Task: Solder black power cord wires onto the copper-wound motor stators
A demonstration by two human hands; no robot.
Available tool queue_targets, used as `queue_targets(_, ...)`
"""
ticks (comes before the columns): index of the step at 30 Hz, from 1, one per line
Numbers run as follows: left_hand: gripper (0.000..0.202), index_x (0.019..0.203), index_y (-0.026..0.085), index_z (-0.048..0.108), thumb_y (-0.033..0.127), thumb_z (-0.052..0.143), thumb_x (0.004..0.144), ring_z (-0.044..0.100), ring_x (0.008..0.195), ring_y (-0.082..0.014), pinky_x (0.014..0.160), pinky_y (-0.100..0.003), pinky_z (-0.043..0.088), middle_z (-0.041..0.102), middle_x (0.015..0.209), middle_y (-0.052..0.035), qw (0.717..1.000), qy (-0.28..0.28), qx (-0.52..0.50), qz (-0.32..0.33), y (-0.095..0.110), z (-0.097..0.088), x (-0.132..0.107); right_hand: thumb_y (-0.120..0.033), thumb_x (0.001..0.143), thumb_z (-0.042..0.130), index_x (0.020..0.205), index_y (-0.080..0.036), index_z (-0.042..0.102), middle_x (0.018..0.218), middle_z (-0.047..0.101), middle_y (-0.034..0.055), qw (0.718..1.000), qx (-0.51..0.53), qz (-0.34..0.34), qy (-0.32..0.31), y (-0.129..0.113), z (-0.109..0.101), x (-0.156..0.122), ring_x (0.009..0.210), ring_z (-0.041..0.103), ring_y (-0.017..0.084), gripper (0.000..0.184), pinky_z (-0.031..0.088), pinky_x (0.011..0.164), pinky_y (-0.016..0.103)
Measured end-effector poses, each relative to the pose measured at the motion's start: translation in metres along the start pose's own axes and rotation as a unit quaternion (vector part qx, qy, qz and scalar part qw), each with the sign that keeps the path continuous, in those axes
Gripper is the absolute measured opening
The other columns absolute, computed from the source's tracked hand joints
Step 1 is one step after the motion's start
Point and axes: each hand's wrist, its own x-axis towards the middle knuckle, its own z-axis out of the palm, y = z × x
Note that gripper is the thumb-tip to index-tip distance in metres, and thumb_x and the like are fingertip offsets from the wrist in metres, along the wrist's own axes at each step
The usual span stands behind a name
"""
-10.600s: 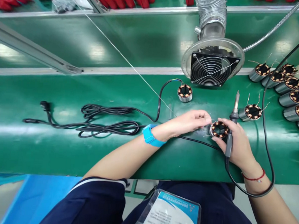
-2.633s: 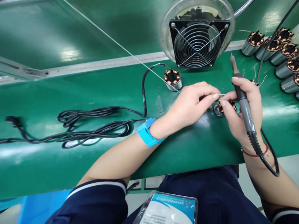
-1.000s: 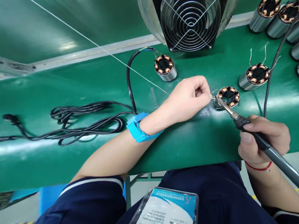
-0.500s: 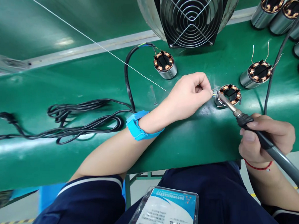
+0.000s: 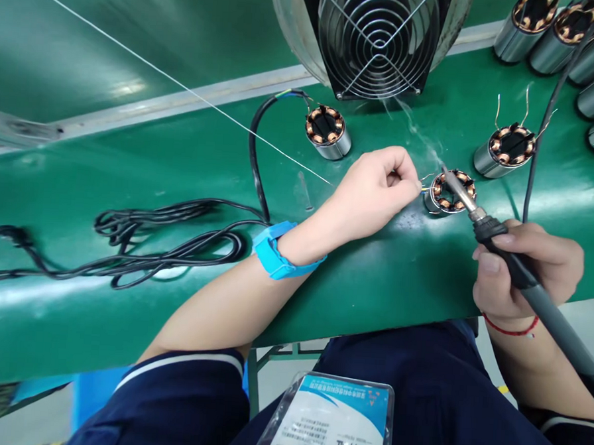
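Observation:
My right hand (image 5: 533, 268) is wrapped around the dark handle of a soldering iron (image 5: 562, 336). Its metal tip crosses above a copper-wound motor stator (image 5: 433, 203), pointing up and left. With thumb and forefinger, my left hand (image 5: 378, 187) pinches thin wires at the left rim of this stator; a bit of yellow and blue insulation (image 5: 423, 190) shows past the fingertips. My palm hides the rest of the wires. Thin smoke (image 5: 423, 139) rises from around the iron's tip toward the fan.
A caged fan (image 5: 380, 47) stands behind. One stator (image 5: 333, 145) is joined to a coiled black cable (image 5: 188, 207) at left. Another stator (image 5: 496, 163) with upright wire ends stands at right, near a hanging black cord (image 5: 531, 175). Several stators (image 5: 554, 57) fill the far right corner.
The iron's tip has moved up and slightly right, away from the wires at my left fingertips. Smoke now trails toward the fan. My left hand keeps its pinch almost in place.

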Motion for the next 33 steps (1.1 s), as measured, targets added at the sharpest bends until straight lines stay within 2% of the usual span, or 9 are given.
queue_targets(3,0.018,0.063,0.018,0.047,0.003,0.050,0.072,0.042,0.052,-0.0057,0.049,-0.020,0.034,0.048,0.058,0.0046,1.000,0.002,-0.001,0.000,0.000,0.000,0.001,-0.013,0.077,0.070,0.119,-0.021,0.064,0.080,0.068,0.0001,0.998,-0.049,0.041,-0.028,-0.002,0.002,0.006,0.063,0.064,0.014,0.043,0.055,0.058,0.031)
queue_targets(6,0.018,0.064,0.017,0.047,0.002,0.049,0.072,0.042,0.052,-0.0057,0.049,-0.020,0.033,0.048,0.057,0.0049,1.000,0.002,-0.004,0.002,-0.001,0.000,0.001,-0.020,0.087,0.063,0.133,-0.029,0.055,0.111,0.071,0.0025,0.989,-0.067,0.110,-0.070,-0.008,0.003,0.020,0.086,0.072,0.018,0.047,0.060,0.079,0.037)
queue_targets(9,0.017,0.065,0.017,0.048,0.001,0.049,0.071,0.043,0.052,-0.0059,0.050,-0.020,0.034,0.049,0.058,0.0048,1.000,0.002,-0.001,0.002,0.000,0.000,0.000,-0.024,0.094,0.056,0.135,-0.032,0.050,0.112,0.072,0.0005,0.975,-0.102,0.154,-0.121,-0.012,0.004,0.036,0.102,0.070,0.020,0.043,0.059,0.090,0.038)
queue_targets(11,0.017,0.065,0.017,0.049,0.001,0.049,0.071,0.043,0.052,-0.0060,0.051,-0.020,0.035,0.050,0.059,0.0049,1.000,0.002,-0.002,-0.001,0.002,0.000,0.000,-0.025,0.093,0.057,0.133,-0.034,0.050,0.109,0.072,-0.0004,0.967,-0.132,0.153,-0.152,-0.011,0.006,0.044,0.108,0.068,0.021,0.041,0.056,0.095,0.041)
queue_targets(16,0.016,0.065,0.016,0.050,0.002,0.049,0.072,0.043,0.052,-0.0060,0.051,-0.022,0.035,0.051,0.060,0.0046,1.000,0.000,-0.013,-0.010,0.001,0.000,0.000,-0.024,0.091,0.057,0.132,-0.033,0.047,0.106,0.071,-0.0007,0.972,-0.141,0.133,-0.134,-0.001,0.016,0.037,0.104,0.068,0.023,0.044,0.052,0.096,0.049)
queue_targets(24,0.015,0.066,0.016,0.051,0.003,0.051,0.074,0.041,0.048,-0.0051,0.048,-0.020,0.034,0.047,0.055,0.0059,0.999,-0.016,-0.041,-0.019,0.003,-0.001,0.000,-0.024,0.089,0.059,0.132,-0.033,0.046,0.094,0.069,-0.0025,0.978,-0.145,0.126,-0.085,0.005,0.023,0.024,0.092,0.066,0.021,0.046,0.051,0.093,0.047)
queue_targets(28,0.016,0.067,0.017,0.051,0.003,0.049,0.076,0.043,0.045,-0.0053,0.045,-0.020,0.035,0.048,0.054,0.0057,0.998,-0.034,-0.054,-0.027,0.007,-0.002,-0.002,-0.023,0.089,0.060,0.131,-0.036,0.045,0.088,0.067,-0.0029,0.974,-0.159,0.130,-0.092,0.001,0.027,0.026,0.086,0.064,0.022,0.047,0.052,0.087,0.047)
queue_targets(30,0.016,0.068,0.017,0.052,0.004,0.051,0.078,0.045,0.045,-0.0057,0.044,-0.020,0.037,0.051,0.057,0.0046,0.999,-0.032,-0.042,-0.006,0.006,-0.003,-0.003,-0.024,0.090,0.059,0.131,-0.038,0.045,0.089,0.069,-0.0027,0.974,-0.156,0.136,-0.094,-0.001,0.029,0.026,0.087,0.064,0.023,0.046,0.052,0.087,0.047)
queue_targets(33,0.014,0.068,0.016,0.055,0.008,0.057,0.079,0.052,0.057,-0.0073,0.053,-0.022,0.045,0.059,0.071,0.0003,0.997,-0.012,0.003,0.079,0.004,-0.005,-0.004,-0.024,0.090,0.059,0.132,-0.039,0.044,0.090,0.069,-0.0035,0.977,-0.149,0.127,-0.085,-0.001,0.030,0.025,0.087,0.064,0.022,0.047,0.051,0.088,0.047)
